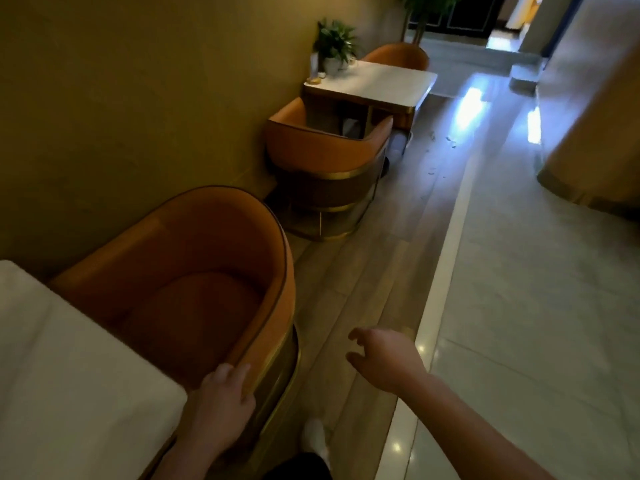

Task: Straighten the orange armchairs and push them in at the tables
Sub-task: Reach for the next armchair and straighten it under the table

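Observation:
An orange armchair [194,282] with a gold band stands at the near white table [62,375], its seat facing the table edge. My left hand [221,396] grips the front end of its right arm. My right hand [384,358] hangs in the air to the right of the chair, fingers loosely curled, holding nothing. Farther along the wall a second orange armchair [329,150] sits tucked at the far white table [374,84]. Behind that table shows the back of a third orange armchair [398,55].
A potted plant [334,46] and small items stand on the far table by the wall. The wall runs along the left. A wooden floor strip and pale tiled floor [519,289] stretch to the right. A large rounded column base [595,140] stands far right.

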Demonstrator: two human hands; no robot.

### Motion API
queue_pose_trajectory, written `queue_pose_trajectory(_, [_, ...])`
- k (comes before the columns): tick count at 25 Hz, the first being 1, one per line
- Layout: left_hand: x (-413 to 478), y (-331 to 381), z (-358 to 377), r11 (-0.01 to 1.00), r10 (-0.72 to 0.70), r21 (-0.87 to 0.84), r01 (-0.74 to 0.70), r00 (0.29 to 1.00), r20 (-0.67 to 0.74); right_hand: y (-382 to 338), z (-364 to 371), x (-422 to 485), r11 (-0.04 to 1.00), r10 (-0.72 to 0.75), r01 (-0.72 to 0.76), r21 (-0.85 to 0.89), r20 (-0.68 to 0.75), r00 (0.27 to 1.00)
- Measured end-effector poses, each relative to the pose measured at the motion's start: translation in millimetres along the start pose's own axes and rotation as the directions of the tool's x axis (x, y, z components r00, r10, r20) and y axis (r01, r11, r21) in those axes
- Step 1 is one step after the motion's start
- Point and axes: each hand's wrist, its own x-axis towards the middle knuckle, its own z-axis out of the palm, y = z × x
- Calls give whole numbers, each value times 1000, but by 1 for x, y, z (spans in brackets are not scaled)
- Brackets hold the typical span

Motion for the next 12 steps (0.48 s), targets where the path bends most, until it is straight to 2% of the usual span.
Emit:
queue_pose_trajectory(7, [209, 37, -34, 981, -164, -105, 164, 986, 13, 42, -60, 215, 992, -87, 95, -88, 96, 992])
queue_pose_trajectory(12, [310, 45, -74, 948, -277, -163, 275, 961, 8, 42, -106, 349, 977, -195, 206, -60, 148, 969])
